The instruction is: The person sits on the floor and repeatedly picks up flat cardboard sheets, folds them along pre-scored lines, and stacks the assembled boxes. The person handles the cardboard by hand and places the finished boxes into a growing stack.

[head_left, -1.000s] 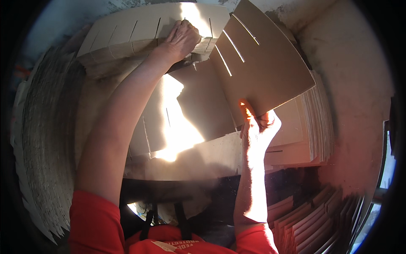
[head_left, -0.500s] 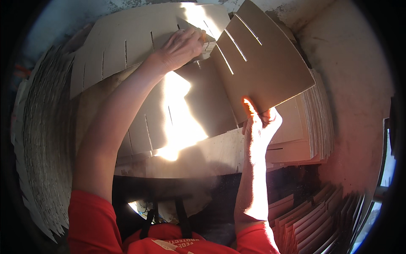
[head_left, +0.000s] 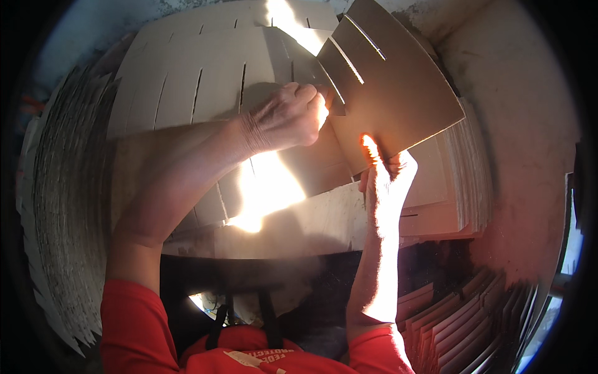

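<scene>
My right hand (head_left: 392,171) pinches the lower edge of a brown cardboard sheet (head_left: 405,87), its thumb on the near face. The sheet is raised and tilted, with several long slots toward its upper left edge. My left hand (head_left: 288,118) is closed on the lower right part of a long slotted cardboard divider strip (head_left: 177,93). That strip's right end meets the slotted side of the raised sheet. Whether their slots interlock I cannot tell, since my fingers cover part of it. Beneath my hands lies another slotted cardboard piece (head_left: 317,162), partly in bright sunlight.
Behind the strip lies further slotted cardboard (head_left: 218,14). A tall stack of cardboard sheets (head_left: 68,206) stands at the left, and another stack (head_left: 458,181) at the right. Several cardboard pieces (head_left: 448,324) stand on edge at the lower right. A wall (head_left: 517,124) rises on the right.
My left hand has come nearer and to the right, bringing the slotted strip against the raised sheet. More cardboard shows behind it. My right hand has barely shifted.
</scene>
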`<state>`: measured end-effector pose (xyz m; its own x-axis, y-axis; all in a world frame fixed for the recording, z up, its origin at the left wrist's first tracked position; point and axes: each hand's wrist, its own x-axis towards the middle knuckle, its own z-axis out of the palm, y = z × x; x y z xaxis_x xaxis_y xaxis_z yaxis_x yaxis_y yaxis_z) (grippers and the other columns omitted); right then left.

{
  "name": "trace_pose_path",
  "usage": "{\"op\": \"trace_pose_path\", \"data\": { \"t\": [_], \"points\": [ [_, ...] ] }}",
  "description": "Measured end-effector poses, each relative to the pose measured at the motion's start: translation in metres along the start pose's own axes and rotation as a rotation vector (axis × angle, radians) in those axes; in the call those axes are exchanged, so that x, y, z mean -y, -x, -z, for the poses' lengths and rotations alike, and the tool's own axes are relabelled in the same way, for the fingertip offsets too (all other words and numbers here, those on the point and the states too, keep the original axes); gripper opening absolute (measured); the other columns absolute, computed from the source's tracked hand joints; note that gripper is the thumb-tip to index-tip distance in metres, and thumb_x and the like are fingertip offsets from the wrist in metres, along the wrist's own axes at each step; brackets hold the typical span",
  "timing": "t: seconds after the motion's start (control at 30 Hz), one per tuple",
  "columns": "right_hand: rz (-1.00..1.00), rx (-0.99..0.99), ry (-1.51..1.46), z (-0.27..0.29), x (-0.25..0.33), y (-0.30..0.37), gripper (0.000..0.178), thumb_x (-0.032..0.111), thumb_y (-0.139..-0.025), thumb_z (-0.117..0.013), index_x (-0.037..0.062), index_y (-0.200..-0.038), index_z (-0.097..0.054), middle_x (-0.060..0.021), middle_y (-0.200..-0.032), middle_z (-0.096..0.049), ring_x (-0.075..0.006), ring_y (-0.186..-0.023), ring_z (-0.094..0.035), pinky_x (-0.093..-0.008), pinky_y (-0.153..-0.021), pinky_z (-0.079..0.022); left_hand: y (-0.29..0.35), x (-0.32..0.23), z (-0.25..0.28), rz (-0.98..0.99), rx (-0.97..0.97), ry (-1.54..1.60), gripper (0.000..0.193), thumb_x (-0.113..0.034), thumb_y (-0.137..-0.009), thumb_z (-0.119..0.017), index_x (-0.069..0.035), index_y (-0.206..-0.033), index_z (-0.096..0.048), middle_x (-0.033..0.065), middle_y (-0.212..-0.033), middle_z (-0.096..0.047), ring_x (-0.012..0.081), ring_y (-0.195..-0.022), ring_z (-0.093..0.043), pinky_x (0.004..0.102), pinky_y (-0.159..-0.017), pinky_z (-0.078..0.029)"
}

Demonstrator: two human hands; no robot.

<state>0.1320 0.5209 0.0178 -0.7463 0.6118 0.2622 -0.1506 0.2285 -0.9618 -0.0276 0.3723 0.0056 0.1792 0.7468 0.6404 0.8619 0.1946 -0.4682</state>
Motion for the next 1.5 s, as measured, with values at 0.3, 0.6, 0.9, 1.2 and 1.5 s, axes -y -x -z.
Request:
{"op": "trace_pose_path", "data": {
  "t": [0.3,0.6,0.9,1.2,1.5],
  "points": [
    [-0.014,-0.072,0.009,0.0,0.033,0.009,0.009,-0.006,-0.085,-0.063,-0.0031,-0.092,-0.067,-0.0047,-0.063,-0.062,-0.0052,-0.036,-0.044,-0.0197,-0.035,-0.029,-0.017,-0.08,0.065,-0.006,0.086,0.064,0.027,-0.026,-0.037,-0.054,-0.011,-0.046,-0.035,0.0029,-0.057,-0.033,0.0179,-0.06,-0.036,0.0291,-0.045,-0.029],
    [0.127,-0.082,0.008,0.008,0.013,0.005,0.008,0.002,-0.084,-0.073,-0.0011,-0.091,-0.069,-0.0012,-0.059,-0.059,-0.0024,-0.037,-0.039,-0.019,-0.036,-0.026,0.014,0.055,-0.028,0.702,0.053,0.042,0.047,-0.038,-0.091,-0.065,0.002,-0.115,-0.063,0.0153,-0.095,-0.064,0.0294,-0.095,-0.058,0.0413,-0.077,-0.049],
    [0.095,-0.131,0.007,0.007,0.014,0.004,0.005,0.003,-0.086,-0.073,-0.001,-0.087,-0.07,0.0005,-0.058,-0.058,0.0005,-0.039,-0.036,-0.0183,-0.038,-0.021,0.023,0.085,-0.069,0.49,0.453,-0.125,0.011,-0.013,-0.09,-0.062,-0.003,-0.089,-0.067,0.0129,-0.091,-0.063,0.0269,-0.092,-0.057,0.0395,-0.085,-0.05],
    [0.152,-0.141,-0.04,0.0,0.017,0.004,0.007,-0.002,-0.083,-0.074,-0.0028,-0.084,-0.068,0.0026,-0.063,-0.057,0.0004,-0.054,-0.039,-0.0177,-0.049,-0.027,0.015,0.109,-0.054,0.491,0.116,0.076,0.007,-0.007,-0.083,-0.065,-0.002,-0.088,-0.065,0.0075,-0.093,-0.065,0.025,-0.086,-0.061,0.0381,-0.074,-0.054],
    [0.097,-0.12,-0.034,0.003,0.018,0.005,0.01,-0.004,-0.083,-0.075,-0.0012,-0.079,-0.066,0.0058,-0.063,-0.05,0.0006,-0.056,-0.035,-0.0179,-0.05,-0.026,-0.018,0.085,-0.04,0.222,0.275,-0.289,0.01,-0.002,-0.077,-0.063,0.003,-0.086,-0.064,0.0078,-0.086,-0.058,0.0178,-0.09,-0.057,0.0275,-0.063,-0.058]
  ]
}}
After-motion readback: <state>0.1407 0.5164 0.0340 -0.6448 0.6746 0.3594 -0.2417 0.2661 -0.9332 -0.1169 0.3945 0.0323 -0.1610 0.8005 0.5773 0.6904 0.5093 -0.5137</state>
